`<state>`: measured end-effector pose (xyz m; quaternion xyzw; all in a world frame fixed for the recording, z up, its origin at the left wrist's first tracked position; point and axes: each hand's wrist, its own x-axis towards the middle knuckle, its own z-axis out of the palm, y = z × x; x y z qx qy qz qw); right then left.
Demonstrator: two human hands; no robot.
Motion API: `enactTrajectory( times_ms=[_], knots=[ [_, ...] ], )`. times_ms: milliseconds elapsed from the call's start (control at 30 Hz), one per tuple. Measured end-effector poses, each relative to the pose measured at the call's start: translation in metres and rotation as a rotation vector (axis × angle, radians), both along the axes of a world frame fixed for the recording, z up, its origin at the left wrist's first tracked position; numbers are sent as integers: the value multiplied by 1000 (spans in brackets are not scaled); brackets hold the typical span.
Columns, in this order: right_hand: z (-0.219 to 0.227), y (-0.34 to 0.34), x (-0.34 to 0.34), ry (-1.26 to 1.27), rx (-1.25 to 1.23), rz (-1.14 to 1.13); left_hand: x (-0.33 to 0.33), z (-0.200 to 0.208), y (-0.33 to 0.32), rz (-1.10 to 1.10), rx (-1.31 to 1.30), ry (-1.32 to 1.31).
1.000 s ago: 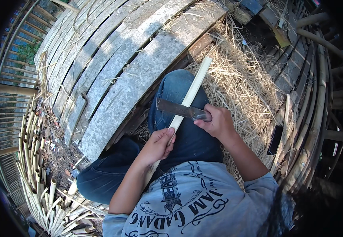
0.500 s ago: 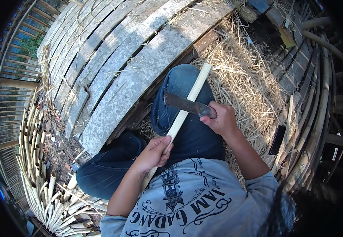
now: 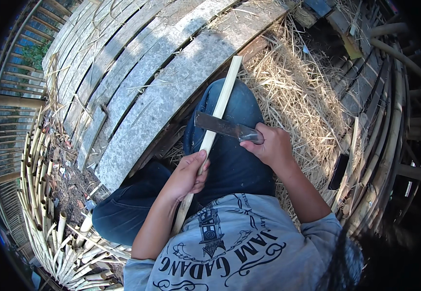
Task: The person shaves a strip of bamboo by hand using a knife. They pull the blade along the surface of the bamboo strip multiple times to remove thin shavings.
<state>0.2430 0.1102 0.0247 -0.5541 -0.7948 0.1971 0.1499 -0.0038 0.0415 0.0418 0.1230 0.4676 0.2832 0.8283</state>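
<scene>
My left hand (image 3: 189,173) grips a long pale bamboo strip (image 3: 221,104) that lies lengthwise over my knee in blue jeans (image 3: 234,160). The strip's far end points up toward the grey planks. My right hand (image 3: 270,144) holds a dark flat-bladed knife (image 3: 218,125) by its handle. The blade lies crosswise against the strip, just above my left hand.
Weathered grey wooden planks (image 3: 137,92) slope across the upper left. Dry straw and shavings (image 3: 297,92) cover the ground at right. Several cut bamboo pieces (image 3: 50,228) are piled at the lower left. Curved bamboo poles (image 3: 390,140) run along the right edge.
The knife blade has shifted a little along the strip, and both hands moved slightly with it. The strip stays over my knee.
</scene>
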Motion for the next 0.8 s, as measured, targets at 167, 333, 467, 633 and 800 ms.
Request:
enactTrajectory(
  times_ms=[167,333,467,633,800],
  knots=[
    [0,-1,-1,-62,-4,-7,-7,1,-10,-18,11,19],
    [3,-2,-5,-82,39,10,-10,0,-26,12,-6,17],
    [-1,-2,-6,-60,-3,-55,-14,2,-41,34,28,46],
    [-2,3,-3,-42,-53,-117,-33,-1,-91,2,-86,6],
    [-9,0,1,20,-50,-140,-53,-2,-122,-21,-47,44]
  ],
)
